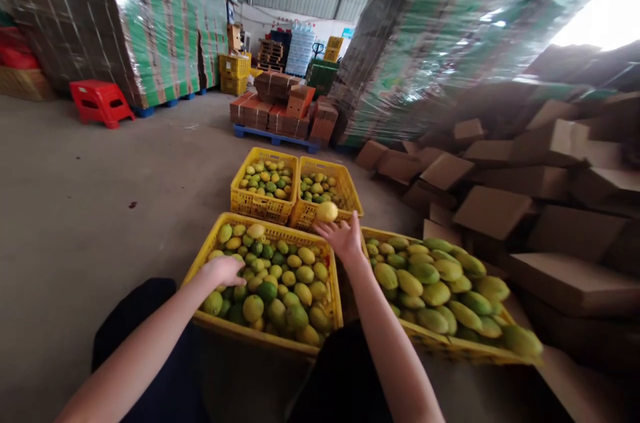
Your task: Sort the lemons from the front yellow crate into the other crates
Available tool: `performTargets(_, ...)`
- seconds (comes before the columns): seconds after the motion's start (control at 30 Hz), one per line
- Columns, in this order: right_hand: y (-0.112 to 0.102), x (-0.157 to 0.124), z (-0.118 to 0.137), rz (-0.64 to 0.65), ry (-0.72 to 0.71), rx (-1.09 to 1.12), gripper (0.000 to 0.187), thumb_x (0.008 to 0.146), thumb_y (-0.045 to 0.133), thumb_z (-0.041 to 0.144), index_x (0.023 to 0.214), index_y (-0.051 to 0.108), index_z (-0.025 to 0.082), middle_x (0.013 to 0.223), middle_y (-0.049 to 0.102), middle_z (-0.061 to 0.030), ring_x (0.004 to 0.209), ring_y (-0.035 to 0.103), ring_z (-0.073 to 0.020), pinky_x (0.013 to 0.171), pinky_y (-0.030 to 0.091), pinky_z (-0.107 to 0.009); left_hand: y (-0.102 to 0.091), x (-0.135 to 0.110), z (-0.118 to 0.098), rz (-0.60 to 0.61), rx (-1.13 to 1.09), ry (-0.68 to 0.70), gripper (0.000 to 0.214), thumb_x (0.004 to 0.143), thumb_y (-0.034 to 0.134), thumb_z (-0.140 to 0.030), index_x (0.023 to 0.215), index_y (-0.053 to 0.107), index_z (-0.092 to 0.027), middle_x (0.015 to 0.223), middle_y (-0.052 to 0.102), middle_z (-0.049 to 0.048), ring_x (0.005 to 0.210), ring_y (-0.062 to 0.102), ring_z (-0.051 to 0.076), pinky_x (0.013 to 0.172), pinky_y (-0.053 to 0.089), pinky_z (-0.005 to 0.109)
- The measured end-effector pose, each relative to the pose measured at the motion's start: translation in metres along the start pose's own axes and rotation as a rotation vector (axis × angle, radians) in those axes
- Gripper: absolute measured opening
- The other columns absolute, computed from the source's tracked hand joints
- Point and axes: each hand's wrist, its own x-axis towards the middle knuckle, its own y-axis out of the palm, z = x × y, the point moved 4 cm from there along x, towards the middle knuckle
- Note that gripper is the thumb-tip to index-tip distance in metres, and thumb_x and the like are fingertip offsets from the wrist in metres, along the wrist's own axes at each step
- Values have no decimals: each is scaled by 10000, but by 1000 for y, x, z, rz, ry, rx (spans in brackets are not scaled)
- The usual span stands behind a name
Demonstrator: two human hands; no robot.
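My left hand [223,271] is over the left part of the near yellow crate [267,337], low above green and yellow lemons [253,307]. Its fingers point right and look apart, with no fruit visible in them. Palm up and fingers spread, my right hand [344,236] is beyond that crate's far right corner. A yellow lemon [327,211] appears in the air just past its fingertips, in front of the back right crate [350,186]. That crate holds some lemons, and the back left crate [260,204] holds more.
Right of my knees, another yellow crate [430,337] is heaped with larger-looking green-yellow fruit [436,294]. Cardboard boxes [493,211] pile up along the right. Ahead is a blue pallet [275,137] with stacked cartons. A red stool [103,103] stands left, near wrapped stacks [165,23].
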Motion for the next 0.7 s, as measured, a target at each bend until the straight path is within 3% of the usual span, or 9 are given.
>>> performTargets(0.1,-29,28,52,-198,-105,71,273,822,709,402,996,576,240,988,714,-38,745,729,-193,633,646,-404,-4,-3,-10,71,81,-44,412,840,688,-433,1178,740,-204,1261,735,173,1136,702,361,933,540,409)
performTargets(0.17,-41,42,66,-286,-23,62,168,835,656,332,910,551,225,895,712,-39,693,719,-199,572,629,-382,-9,-6,-18,97,146,-71,411,878,664,-424,1217,726,-200,1302,712,181,1148,699,356,933,542,402)
performTargets(0.23,-44,51,68,-256,20,44,98,839,622,275,863,545,221,873,728,-53,692,725,-206,572,623,-370,-12,-8,-25,123,190,-92,398,911,642,-406,1244,713,-202,1320,702,179,1153,700,346,939,544,395)
performTargets(0.37,-52,55,66,-187,-82,55,160,769,677,200,893,586,244,939,771,-40,792,754,-210,701,643,-371,-12,-8,-29,202,221,-121,400,945,615,-393,1284,686,-192,1340,689,176,1211,676,332,990,527,390)
performTargets(0.53,-66,56,78,-185,-212,55,173,749,679,298,896,597,255,1015,768,-53,927,758,-249,775,641,-404,-6,-11,-39,231,250,-120,460,959,590,-381,1339,653,-130,1332,677,220,1207,670,361,993,517,409)
performTargets(0.63,-50,49,78,-260,-432,-245,305,780,628,359,1074,611,280,1123,747,-33,1067,723,-257,872,617,-439,0,-8,-49,259,288,-97,472,958,595,-397,1357,651,-152,1299,703,203,1159,696,348,957,532,398)
performTargets(0.7,-23,42,63,-210,-532,-796,365,806,611,347,1159,630,260,1242,721,-69,1211,662,-274,1003,558,-461,4,0,-55,258,293,-96,456,932,641,-383,1331,672,-165,1283,715,197,1118,714,340,931,544,398)
